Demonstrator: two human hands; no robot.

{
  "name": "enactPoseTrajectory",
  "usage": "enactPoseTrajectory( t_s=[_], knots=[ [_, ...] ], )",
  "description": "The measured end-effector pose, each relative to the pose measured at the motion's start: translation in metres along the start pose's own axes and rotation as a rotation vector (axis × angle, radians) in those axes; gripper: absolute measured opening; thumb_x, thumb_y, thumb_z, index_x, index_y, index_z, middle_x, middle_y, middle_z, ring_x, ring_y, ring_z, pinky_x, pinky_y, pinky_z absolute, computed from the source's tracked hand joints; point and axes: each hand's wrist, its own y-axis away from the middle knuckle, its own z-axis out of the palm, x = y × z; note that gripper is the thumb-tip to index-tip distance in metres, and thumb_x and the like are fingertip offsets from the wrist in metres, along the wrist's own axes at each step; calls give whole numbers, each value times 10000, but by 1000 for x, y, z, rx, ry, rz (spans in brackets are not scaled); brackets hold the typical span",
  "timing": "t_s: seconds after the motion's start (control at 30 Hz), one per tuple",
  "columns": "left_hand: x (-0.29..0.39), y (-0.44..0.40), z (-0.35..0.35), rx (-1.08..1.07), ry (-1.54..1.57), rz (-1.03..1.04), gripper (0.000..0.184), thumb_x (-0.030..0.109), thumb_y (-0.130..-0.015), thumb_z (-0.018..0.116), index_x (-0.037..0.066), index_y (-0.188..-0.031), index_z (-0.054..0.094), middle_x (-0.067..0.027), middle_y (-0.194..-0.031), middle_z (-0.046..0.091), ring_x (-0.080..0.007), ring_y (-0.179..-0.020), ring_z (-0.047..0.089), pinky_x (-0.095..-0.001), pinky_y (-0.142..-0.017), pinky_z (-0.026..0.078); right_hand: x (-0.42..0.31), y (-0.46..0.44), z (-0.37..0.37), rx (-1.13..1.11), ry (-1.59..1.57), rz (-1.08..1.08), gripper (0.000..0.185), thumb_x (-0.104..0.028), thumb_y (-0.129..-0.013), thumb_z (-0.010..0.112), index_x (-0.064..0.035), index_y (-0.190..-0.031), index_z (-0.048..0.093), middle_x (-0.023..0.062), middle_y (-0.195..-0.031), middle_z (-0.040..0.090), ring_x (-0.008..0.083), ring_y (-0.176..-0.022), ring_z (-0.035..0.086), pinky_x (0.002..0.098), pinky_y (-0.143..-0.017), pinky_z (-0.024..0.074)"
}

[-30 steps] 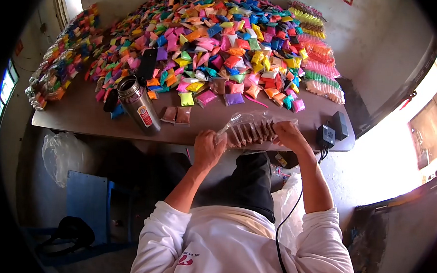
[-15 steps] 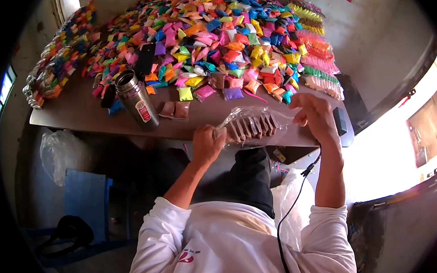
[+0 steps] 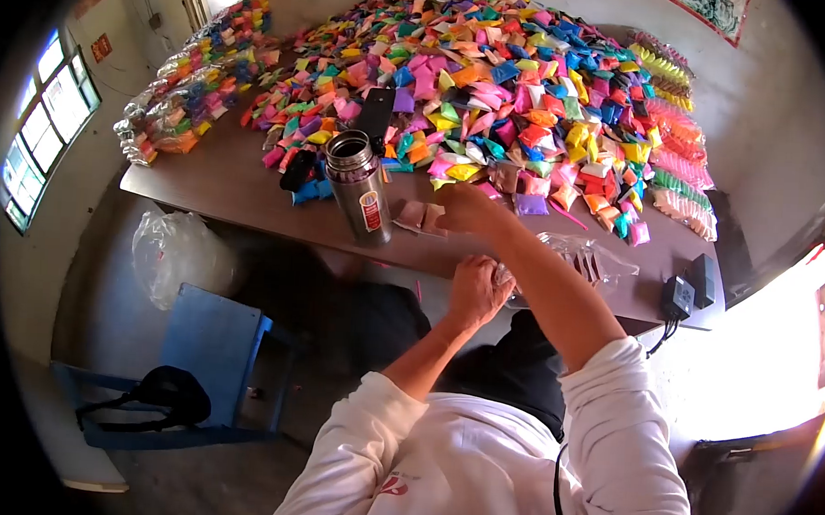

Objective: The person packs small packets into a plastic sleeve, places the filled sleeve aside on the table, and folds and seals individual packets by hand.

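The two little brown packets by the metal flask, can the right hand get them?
Probably yes: the right hand is right at the brown packets, though contact is unclear. The metal flask stands on their other side, and the left hand, on the clear plastic bag, leaves the way free.

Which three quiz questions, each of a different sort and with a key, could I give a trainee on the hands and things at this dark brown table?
1. Multiple choice. What does the bare left hand hold?
A) a clear, crinkled plastic bag
B) a blue wooden chair
C) a flat black phone

2. True or false? The cylindrical stainless-steel flask stands upright with its mouth uncovered.

3. Short answer. Which hand is nearer to the flat brown packets lying on the dark brown table?

Key: 1. A. 2. True. 3. The bare right hand.
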Motion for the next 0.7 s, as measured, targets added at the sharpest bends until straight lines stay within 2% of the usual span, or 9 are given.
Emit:
enactPoseTrajectory(
  t_s=[0.1, 0.17, 0.2, 0.3, 0.4, 0.47, 0.5, 0.6, 0.7],
  knots=[
    [-12, 5, 16, 37, 68, 61, 153, 214, -821, 670, 68, -868, 677, -98, -817, 664, -321, -810, 629, -390, -751, 482, -22, -10, 9, -140, -65, 213, 247, -178, -783, 653, -42, -984, 696, 197, -1042, 698, 359, -1024, 659, 446, -854, 526],
    [-14, 9, 20, 151, -635, 367, 144, 217, -844, 646, 87, -898, 678, -52, -831, 673, -265, -819, 649, -350, -753, 480, -21, -12, 33, -90, -42, 210, 268, -170, -787, 646, -36, -1018, 664, 193, -1056, 694, 358, -1052, 651, 440, -867, 522],
    [-17, 13, 22, 150, -635, 368, 144, 217, -844, 646, 87, -898, 678, -52, -831, 673, -265, -819, 649, -350, -753, 480, -23, -11, 39, -34, -26, 236, 322, -167, -769, 671, -31, -1059, 640, 190, -1047, 696, 362, -1048, 652, 438, -863, 524],
    [-22, 19, 24, -75, -727, 297, 383, 372, -934, 598, 102, -1204, 602, -35, -1028, 663, -251, -931, 645, -335, -822, 511, -18, -13, 44, -27, 4, 204, 459, -169, -721, 732, -29, -1136, 593, 188, -1023, 701, 367, -1032, 657, 434, -846, 531],
    [1, 6, 7, -143, -648, 158, 352, 347, -958, 569, 110, -1217, 595, -19, -1019, 658, -208, -984, 632, -317, -850, 491, -8, -15, 28, -115, 17, 185, 515, -191, -666, 791, -27, -1116, 602, 188, -996, 705, 361, -1006, 667, 426, -818, 541],
    [-9, 6, 13, -25, -246, 98, 149, 234, -853, 650, 90, -886, 674, -70, -835, 678, -251, -896, 647, -367, -787, 481, -9, -22, 15, -157, 7, 220, 494, -208, -640, 815, -23, -1061, 634, 187, -984, 707, 354, -991, 673, 422, -803, 546],
    [-12, 8, 18, -30, -249, 93, 149, 234, -853, 650, 90, -886, 674, -70, -835, 678, -251, -896, 647, -367, -787, 481, -10, -26, 11, -132, -52, 241, 479, -240, -661, 812, -29, -1062, 658, 181, -1022, 703, 332, -1006, 678, 410, -812, 555],
    [-13, 13, 26, 31, 336, -22, 154, 226, -852, 651, 74, -865, 671, -101, -799, 666, -292, -916, 634, -381, -834, 469, -26, -34, 11, -68, -120, 323, 464, -280, -689, 809, -31, -1060, 686, 176, -1071, 694, 314, -1025, 678, 395, -833, 561],
    [6, 14, 4, 38, 143, -22, 199, 243, -865, 657, 74, -970, 660, -91, -870, 661, -275, -961, 622, -375, -876, 450, -42, -51, 21, -38, -147, 395, 474, -305, -709, 804, -32, -1076, 681, 170, -1096, 685, 317, -1046, 669, 389, -859, 555]
  ],
)
